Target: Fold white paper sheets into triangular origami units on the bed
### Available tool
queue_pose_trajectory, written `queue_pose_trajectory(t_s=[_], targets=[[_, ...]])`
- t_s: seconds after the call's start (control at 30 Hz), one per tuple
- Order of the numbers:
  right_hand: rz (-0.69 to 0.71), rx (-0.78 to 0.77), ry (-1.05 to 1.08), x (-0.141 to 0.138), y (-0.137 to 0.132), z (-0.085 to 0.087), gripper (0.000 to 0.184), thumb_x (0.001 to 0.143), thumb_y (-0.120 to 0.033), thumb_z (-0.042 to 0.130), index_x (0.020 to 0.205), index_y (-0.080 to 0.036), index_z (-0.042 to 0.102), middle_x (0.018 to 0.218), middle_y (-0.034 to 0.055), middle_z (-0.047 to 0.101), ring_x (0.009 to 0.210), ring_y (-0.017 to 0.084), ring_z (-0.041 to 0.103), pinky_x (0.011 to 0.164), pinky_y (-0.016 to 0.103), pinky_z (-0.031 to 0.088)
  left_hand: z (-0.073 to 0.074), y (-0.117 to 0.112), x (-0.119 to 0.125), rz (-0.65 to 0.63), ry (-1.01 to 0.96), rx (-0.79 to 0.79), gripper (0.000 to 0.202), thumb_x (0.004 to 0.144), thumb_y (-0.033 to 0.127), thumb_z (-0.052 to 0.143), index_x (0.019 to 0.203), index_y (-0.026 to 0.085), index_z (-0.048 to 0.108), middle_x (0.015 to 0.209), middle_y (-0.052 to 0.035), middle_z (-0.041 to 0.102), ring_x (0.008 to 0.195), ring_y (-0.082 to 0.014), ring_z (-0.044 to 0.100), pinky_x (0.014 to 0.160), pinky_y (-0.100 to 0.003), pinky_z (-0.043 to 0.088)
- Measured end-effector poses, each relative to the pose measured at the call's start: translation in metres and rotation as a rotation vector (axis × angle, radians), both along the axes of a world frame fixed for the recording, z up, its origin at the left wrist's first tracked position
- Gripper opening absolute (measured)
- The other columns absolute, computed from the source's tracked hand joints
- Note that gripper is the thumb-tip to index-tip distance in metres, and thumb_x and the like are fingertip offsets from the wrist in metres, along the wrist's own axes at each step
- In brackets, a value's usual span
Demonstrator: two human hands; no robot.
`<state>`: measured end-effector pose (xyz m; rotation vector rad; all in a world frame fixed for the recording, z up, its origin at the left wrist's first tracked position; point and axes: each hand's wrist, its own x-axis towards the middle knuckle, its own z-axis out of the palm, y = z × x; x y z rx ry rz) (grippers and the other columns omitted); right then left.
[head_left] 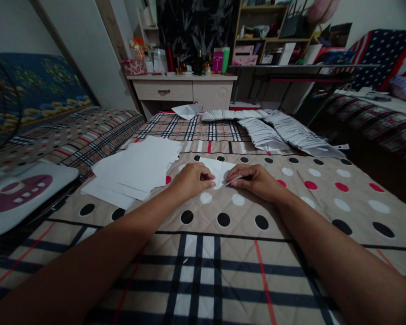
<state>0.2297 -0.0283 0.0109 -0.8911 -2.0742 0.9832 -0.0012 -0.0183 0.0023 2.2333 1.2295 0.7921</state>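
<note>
A partly folded white paper sheet [219,170] lies on the polka-dot quilt [325,198] in front of me. My left hand [192,179] is curled, its fingertips pressing down on the paper's left edge. My right hand [255,179] pinches the paper's lower right flap between thumb and fingers. Both hands rest on the quilt, almost touching each other over the sheet.
A loose stack of flat white sheets [135,169] lies to the left. Rows of folded paper pieces [277,128] and one folded paper shape [187,110] lie farther back. A dresser [182,90] with bottles, shelves and another bed [375,104] stand behind.
</note>
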Motion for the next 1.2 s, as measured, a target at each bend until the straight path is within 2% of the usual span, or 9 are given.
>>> queue_pose_trajectory(t_s=[0.23, 0.37, 0.47, 0.53, 0.7, 0.77, 0.87, 1.03, 1.2], targets=[[-0.105, 0.019, -0.047, -0.003, 0.001, -0.004, 0.017, 0.083, -0.034, 0.063, 0.084, -0.019, 0.073, 0.091, 0.0042, 0.07, 0.086, 0.018, 0.063, 0.083, 0.032, 0.048, 0.002, -0.003, 0.001, -0.04, -0.025, -0.055, 0.015, 0.068, 0.02, 0.077, 0.083, 0.018, 0.076, 0.074, -0.0013, 0.07, 0.065, -0.0116, 0.059, 0.061, -0.024, 0.045], [-0.309, 0.082, -0.115, -0.009, 0.002, -0.008, 0.02, 0.072, -0.037, 0.073, 0.077, -0.017, 0.071, 0.078, 0.0025, 0.065, 0.073, 0.016, 0.057, 0.068, 0.027, 0.044, 0.005, -0.002, 0.001, -0.061, -0.013, -0.085, 0.013, 0.069, 0.02, 0.075, 0.081, 0.018, 0.076, 0.072, -0.0012, 0.071, 0.063, -0.0115, 0.059, 0.059, -0.024, 0.043], [-0.501, 0.083, -0.178, -0.012, 0.005, -0.012, 0.03, 0.064, -0.04, 0.079, 0.081, -0.017, 0.072, 0.076, 0.0024, 0.065, 0.068, 0.016, 0.056, 0.061, 0.027, 0.041, 0.005, 0.0, 0.001, -0.083, 0.006, -0.093, 0.013, 0.069, 0.02, 0.074, 0.082, 0.018, 0.076, 0.071, -0.0003, 0.07, 0.062, -0.0112, 0.059, 0.058, -0.023, 0.042], [-0.562, 0.079, -0.225, -0.012, 0.007, -0.014, 0.031, 0.064, -0.04, 0.08, 0.084, -0.018, 0.072, 0.076, 0.0024, 0.067, 0.067, 0.017, 0.058, 0.06, 0.026, 0.041, 0.005, 0.0, 0.001, -0.092, 0.012, -0.085, 0.013, 0.069, 0.019, 0.073, 0.082, 0.018, 0.074, 0.072, 0.0004, 0.068, 0.064, -0.011, 0.058, 0.058, -0.023, 0.042], [-0.474, 0.068, -0.203, -0.012, 0.008, -0.014, 0.019, 0.08, -0.032, 0.064, 0.087, -0.018, 0.074, 0.077, 0.0035, 0.072, 0.071, 0.018, 0.062, 0.065, 0.027, 0.044, 0.005, -0.001, 0.0, -0.084, -0.016, -0.099, 0.036, 0.066, 0.018, 0.075, 0.1, 0.021, 0.065, 0.08, 0.0026, 0.067, 0.064, -0.0105, 0.057, 0.058, -0.022, 0.042], [-0.45, 0.054, -0.172, -0.012, 0.008, -0.014, 0.018, 0.079, -0.03, 0.065, 0.089, -0.017, 0.074, 0.08, 0.0039, 0.073, 0.072, 0.018, 0.063, 0.067, 0.027, 0.046, 0.007, -0.001, -0.001, -0.12, -0.014, -0.101, 0.042, 0.067, 0.018, 0.074, 0.106, 0.023, 0.063, 0.085, 0.0029, 0.067, 0.064, -0.0099, 0.057, 0.058, -0.023, 0.042], [-0.452, 0.037, -0.106, -0.013, 0.01, -0.015, 0.017, 0.074, -0.029, 0.07, 0.088, -0.017, 0.072, 0.082, 0.0037, 0.073, 0.073, 0.018, 0.064, 0.067, 0.027, 0.047, 0.01, 0.0, -0.003, -0.185, -0.003, -0.1, 0.038, 0.068, 0.016, 0.072, 0.104, 0.024, 0.065, 0.086, 0.0022, 0.067, 0.066, -0.0103, 0.057, 0.063, -0.023, 0.043], [-0.48, 0.013, -0.099, -0.014, 0.012, -0.016, 0.017, 0.072, -0.029, 0.072, 0.083, -0.017, 0.069, 0.078, 0.0036, 0.071, 0.069, 0.017, 0.063, 0.063, 0.027, 0.047, 0.012, 0.0, -0.004, -0.173, -0.026, -0.134, 0.054, 0.066, 0.014, 0.073, 0.117, 0.026, 0.061, 0.089, 0.002, 0.067, 0.066, -0.0102, 0.057, 0.061, -0.023, 0.043], [-0.512, 0.046, -0.143, -0.017, 0.011, -0.014, 0.017, 0.069, -0.025, 0.075, 0.082, -0.017, 0.068, 0.08, 0.0029, 0.072, 0.071, 0.017, 0.064, 0.065, 0.026, 0.046, 0.012, 0.002, -0.005, -0.25, 0.058, -0.052, 0.032, 0.074, 0.017, 0.071, 0.104, 0.027, 0.073, 0.088, -0.0004, 0.068, 0.076, -0.0134, 0.06, 0.07, -0.026, 0.044]])
